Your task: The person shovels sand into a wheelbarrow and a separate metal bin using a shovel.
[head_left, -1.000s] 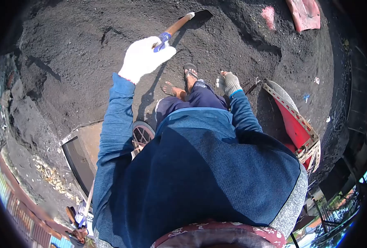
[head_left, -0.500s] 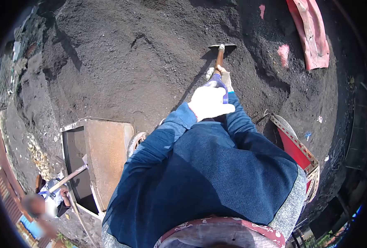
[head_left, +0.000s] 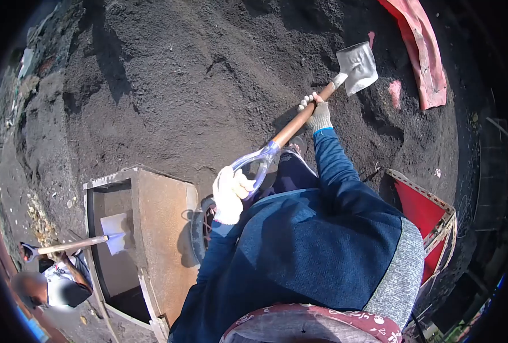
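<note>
Left hand [head_left: 229,195]: gripping purple D-handle [head_left: 270,150]
Right hand [head_left: 318,113]: around brown wooden shaft [head_left: 293,128]
Silver metal shovel blade [head_left: 358,67]: just swung upper right, likely unloaded

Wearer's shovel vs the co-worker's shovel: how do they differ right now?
Shaft: the wearer's shovel has a darker, browner one; the co-worker's shovel a paler one.
Pose: the wearer's shovel runs diagonally across the view; the co-worker's shovel lies nearly level in it.
Blade: the wearer's shovel shows its against dark soil; the co-worker's shovel, against the open box.
Shared: broad blades, wood-look shafts.
</note>
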A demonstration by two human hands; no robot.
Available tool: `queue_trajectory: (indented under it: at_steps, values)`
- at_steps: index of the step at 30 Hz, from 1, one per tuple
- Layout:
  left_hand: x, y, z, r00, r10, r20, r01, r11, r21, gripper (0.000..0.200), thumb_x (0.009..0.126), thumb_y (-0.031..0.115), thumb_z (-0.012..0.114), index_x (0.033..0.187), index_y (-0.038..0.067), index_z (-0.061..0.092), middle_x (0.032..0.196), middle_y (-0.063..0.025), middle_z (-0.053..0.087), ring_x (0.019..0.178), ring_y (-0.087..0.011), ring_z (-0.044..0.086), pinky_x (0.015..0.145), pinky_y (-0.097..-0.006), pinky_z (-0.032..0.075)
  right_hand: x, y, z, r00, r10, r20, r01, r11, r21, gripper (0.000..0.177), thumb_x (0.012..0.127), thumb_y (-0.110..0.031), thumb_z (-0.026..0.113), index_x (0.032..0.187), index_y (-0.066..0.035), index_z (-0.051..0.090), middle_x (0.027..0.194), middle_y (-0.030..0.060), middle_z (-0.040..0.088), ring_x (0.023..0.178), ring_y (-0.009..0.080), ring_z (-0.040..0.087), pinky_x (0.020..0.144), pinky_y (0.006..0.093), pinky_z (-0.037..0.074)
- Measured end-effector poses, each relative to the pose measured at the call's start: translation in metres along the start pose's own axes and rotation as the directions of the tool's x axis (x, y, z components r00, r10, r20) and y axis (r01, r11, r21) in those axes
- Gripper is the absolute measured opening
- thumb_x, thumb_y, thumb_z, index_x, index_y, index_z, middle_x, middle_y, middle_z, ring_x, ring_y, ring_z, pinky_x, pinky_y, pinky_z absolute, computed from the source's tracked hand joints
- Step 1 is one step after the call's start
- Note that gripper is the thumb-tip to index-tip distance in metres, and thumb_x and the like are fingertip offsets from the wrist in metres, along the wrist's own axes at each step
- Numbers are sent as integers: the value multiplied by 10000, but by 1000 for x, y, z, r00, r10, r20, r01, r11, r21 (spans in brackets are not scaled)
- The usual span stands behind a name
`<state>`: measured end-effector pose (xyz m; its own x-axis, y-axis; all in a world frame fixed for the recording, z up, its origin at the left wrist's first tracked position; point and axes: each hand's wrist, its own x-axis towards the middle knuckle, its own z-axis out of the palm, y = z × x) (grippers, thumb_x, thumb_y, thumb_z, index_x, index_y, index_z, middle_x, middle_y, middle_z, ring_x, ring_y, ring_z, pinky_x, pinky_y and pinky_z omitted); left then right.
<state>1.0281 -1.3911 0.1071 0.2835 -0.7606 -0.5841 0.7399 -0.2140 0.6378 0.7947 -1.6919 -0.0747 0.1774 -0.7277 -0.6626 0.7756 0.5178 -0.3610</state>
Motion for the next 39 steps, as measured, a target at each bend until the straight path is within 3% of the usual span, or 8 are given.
queue_trajectory:
  at_steps: [4, 6, 10, 13, 17, 19, 23, 39]
  values:
    - [6, -80, -151, 959, -247, -142, 125, 813, -569, 434, 949, 491, 505, 839, 75, 562, 595, -49, 510, 455, -197, 492, 572, -377, 514, 5, 85, -13, 959, 71, -273, -147, 952, -267, 183, 851, -176, 684, 870, -89, 524, 710, 71, 566, 534, 252, 542, 499, 425, 507]
    - [-29, -94, -162, 885, -123, -450, 32, 978, -205, 439, 921, 543, 519, 830, 116, 575, 581, -31, 506, 458, -200, 497, 528, -395, 491, 6, 153, -29, 861, 48, -506, -322, 822, -469, 122, 831, -129, 676, 850, -65, 575, 653, 71, 546, 491, 233, 519, 483, 423, 493]
    - [-131, -110, -184, 234, -299, -925, 53, 954, -295, 470, 882, 555, 549, 698, 122, 540, 558, 0, 517, 449, -160, 490, 418, -316, 410, -28, 291, -99, 687, 472, -552, -698, 638, -324, 22, 877, -63, 589, 869, -62, 569, 640, 76, 535, 522, 245, 563, 460, 448, 510]
    - [-136, -109, -187, 49, -259, -965, 98, 962, -253, 459, 901, 520, 534, 709, 103, 552, 553, -9, 516, 440, -158, 493, 419, -314, 411, -86, 372, -138, 730, 339, -593, -679, 452, -578, 88, 841, -59, 605, 927, -66, 588, 688, 101, 589, 556, 255, 595, 486, 471, 511]
    - [-42, -93, -179, 210, -103, -972, 154, 985, -71, 448, 926, 472, 513, 723, 77, 569, 546, -20, 514, 429, -156, 498, 420, -312, 413, 3, 350, -127, 691, 569, -446, -591, 800, 105, 81, 850, -90, 613, 919, -62, 582, 701, 121, 587, 610, 297, 607, 540, 489, 519]
    - [44, -83, -170, 449, 13, -893, 121, 990, 75, 444, 939, 449, 502, 730, 64, 577, 542, -26, 514, 423, -154, 501, 421, -310, 414, 99, 360, -118, 632, 516, -578, -764, 540, -353, 145, 919, -195, 584, 893, -53, 570, 777, 104, 615, 578, 281, 580, 562, 470, 516]
    - [210, -47, -98, 564, 271, -780, 109, 912, 396, 440, 947, 411, 500, 653, 83, 501, 490, -32, 451, 345, -172, 406, 349, -328, 352, 263, 288, -85, 764, 460, -453, -572, 807, -146, 137, 910, -162, 566, 813, -70, 537, 692, 89, 534, 563, 273, 544, 484, 493, 495]
    - [215, -1, -116, 929, 132, -347, 66, 860, 506, 370, 964, 294, 519, 664, 77, 535, 517, -51, 523, 355, -157, 480, 335, -299, 343, 53, 102, -107, 819, 193, -541, -27, 954, 299, 146, 870, -174, 574, 762, -112, 497, 641, 32, 496, 539, 254, 507, 561, 432, 511]
